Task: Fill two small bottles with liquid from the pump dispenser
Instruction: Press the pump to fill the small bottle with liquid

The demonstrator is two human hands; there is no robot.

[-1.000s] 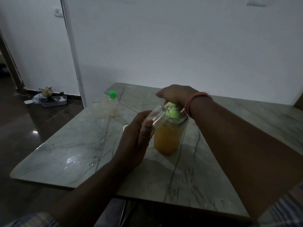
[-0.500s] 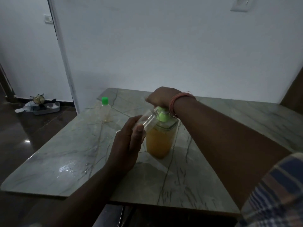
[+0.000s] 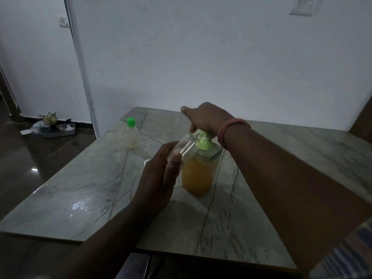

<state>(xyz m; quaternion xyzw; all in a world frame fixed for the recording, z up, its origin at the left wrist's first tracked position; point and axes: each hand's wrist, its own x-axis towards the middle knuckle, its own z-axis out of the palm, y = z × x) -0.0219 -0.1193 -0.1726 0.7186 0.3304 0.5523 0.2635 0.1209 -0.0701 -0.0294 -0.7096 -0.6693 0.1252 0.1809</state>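
Note:
A clear pump dispenser point(image 3: 198, 174) with orange liquid and a green pump head stands mid-table. My right hand point(image 3: 207, 118) rests on top of the pump head, fingers bent down over it, one finger sticking out. My left hand point(image 3: 159, 178) grips a small clear uncapped bottle point(image 3: 186, 148), tilted with its mouth up against the pump spout. The spout tip is hidden by my right hand. A second small bottle point(image 3: 131, 133) with a green cap stands upright at the table's far left; a little yellowish liquid shows at its bottom.
The marble table point(image 3: 90, 194) has a wet shiny patch near its left front. A small white cap point(image 3: 146, 162) lies just beyond my left hand. On the dark floor to the left sits a tray with clutter point(image 3: 54, 127). A white wall stands behind.
My right hand has lifted slightly on the pump head and one finger now sticks out. The camera view shifted; the bottle stays at the spout.

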